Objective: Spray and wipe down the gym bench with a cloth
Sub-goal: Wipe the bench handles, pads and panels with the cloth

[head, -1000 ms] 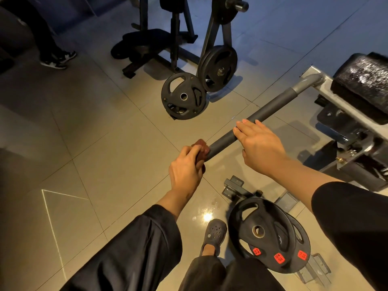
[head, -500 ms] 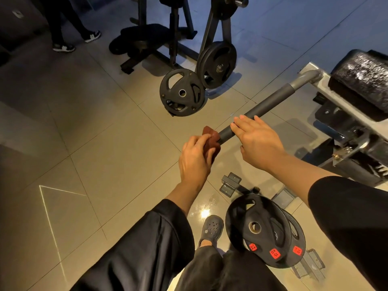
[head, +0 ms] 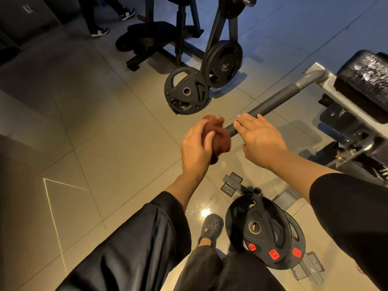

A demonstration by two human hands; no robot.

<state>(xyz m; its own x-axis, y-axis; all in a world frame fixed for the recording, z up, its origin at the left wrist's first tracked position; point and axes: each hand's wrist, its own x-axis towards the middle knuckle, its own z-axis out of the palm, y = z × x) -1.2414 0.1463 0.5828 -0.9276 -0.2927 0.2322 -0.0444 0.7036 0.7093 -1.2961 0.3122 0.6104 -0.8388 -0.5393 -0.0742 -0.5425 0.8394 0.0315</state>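
My left hand (head: pixel 197 147) grips a bunched reddish-brown cloth (head: pixel 218 136) at the near end of the bench's grey handle bar (head: pixel 273 102). The cloth covers the bar's tip. My right hand (head: pixel 259 139) lies over the bar just beyond the cloth, fingers straight and spread. The bar runs up and right to the bench frame (head: pixel 333 89), where a black pad (head: pixel 365 77) glistens with wet droplets. No spray bottle is in view.
Black weight plates (head: pixel 264 229) with red labels sit on a peg low at the right, near my shoe (head: pixel 211 226). A plate tree (head: pixel 222 61) with more plates (head: pixel 186 91) stands ahead. Another person's legs (head: pixel 94 19) are at the top left. Tiled floor lies to the left.
My left hand with the cloth has slid along the bar's end and turned, so more of the cloth shows. My right hand's fingers have opened flatter over the bar. The other person has walked right.
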